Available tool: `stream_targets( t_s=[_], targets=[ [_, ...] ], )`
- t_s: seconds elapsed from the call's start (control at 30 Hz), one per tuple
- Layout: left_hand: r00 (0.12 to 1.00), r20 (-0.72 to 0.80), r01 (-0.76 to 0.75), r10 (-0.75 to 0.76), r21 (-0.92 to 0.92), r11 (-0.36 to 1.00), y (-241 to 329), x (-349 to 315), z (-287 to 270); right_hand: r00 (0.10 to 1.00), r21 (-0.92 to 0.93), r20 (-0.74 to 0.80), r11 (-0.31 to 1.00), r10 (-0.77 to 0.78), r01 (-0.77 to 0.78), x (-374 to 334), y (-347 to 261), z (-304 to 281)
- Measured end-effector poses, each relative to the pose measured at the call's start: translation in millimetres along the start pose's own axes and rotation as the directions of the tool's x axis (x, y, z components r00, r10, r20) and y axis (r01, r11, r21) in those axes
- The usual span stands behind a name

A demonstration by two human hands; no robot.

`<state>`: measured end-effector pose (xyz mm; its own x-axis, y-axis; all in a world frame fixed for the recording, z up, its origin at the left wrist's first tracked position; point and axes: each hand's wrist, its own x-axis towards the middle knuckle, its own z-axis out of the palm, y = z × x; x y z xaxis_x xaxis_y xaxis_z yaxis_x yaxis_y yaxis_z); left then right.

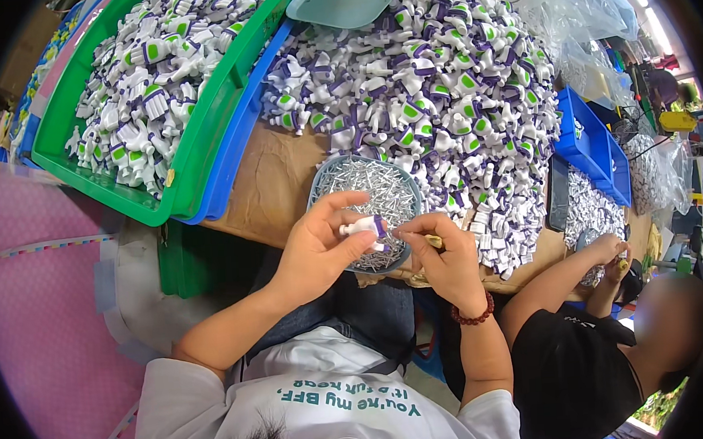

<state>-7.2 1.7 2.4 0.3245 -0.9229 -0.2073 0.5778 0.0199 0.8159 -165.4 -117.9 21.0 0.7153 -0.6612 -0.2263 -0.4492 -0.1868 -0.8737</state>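
My left hand (311,242) pinches a small white toy figure (360,228) with purple trim between thumb and fingers. Close against its right side, the thumb and forefinger of my right hand (450,255) are pinched together. What those fingertips hold is too small to make out. A yellowish piece (434,242) shows at the right hand's curled fingers; its kind is unclear. Both hands are over a grey-blue tub (317,176) full of small silver screw-like pins (373,182), partly covering it.
A large heap of white, purple and green figures (456,92) covers the table (265,184). More fill the green crate (175,200) at left, beside a blue tray edge (223,159). Blue bins (584,145) stand at right, where a co-worker (569,359) handles small parts.
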Motion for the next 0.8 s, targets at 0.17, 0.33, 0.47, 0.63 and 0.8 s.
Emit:
stream_targets(
  t_s=[0.17, 0.33, 0.47, 0.63, 0.8],
  targets=[
    [1.0, 0.021, 0.018, -0.018, 0.003, 1.0, -7.5, 5.0, 0.1, 0.96, 0.003, -0.083, 0.963, -0.267, 0.268, 0.9, -5.1, 2.0],
    [1.0, 0.009, -0.011, 0.012, -0.022, 1.0, -6.9, 3.2, 5.0, 0.927, -0.018, -0.158, 0.939, -0.341, 0.342, 2.0, -4.3, 10.6],
    [0.999, 0.032, -0.023, 0.024, -0.022, 0.999, -5.8, 1.2, 6.8, 0.922, -0.029, -0.206, 0.944, -0.328, 0.329, 0.5, -3.3, 13.6],
    [0.997, 0.035, -0.073, 0.073, 0.002, 0.997, -6.3, 0.7, 5.9, 0.909, -0.002, -0.235, 0.936, -0.344, 0.353, -0.4, -4.0, 15.9],
    [0.991, 0.078, -0.112, 0.108, 0.05, 0.992, -4.9, -0.8, 4.4, 0.886, -0.077, -0.26, 0.923, -0.383, 0.377, -0.4, -7.6, 18.4]
  ],
)
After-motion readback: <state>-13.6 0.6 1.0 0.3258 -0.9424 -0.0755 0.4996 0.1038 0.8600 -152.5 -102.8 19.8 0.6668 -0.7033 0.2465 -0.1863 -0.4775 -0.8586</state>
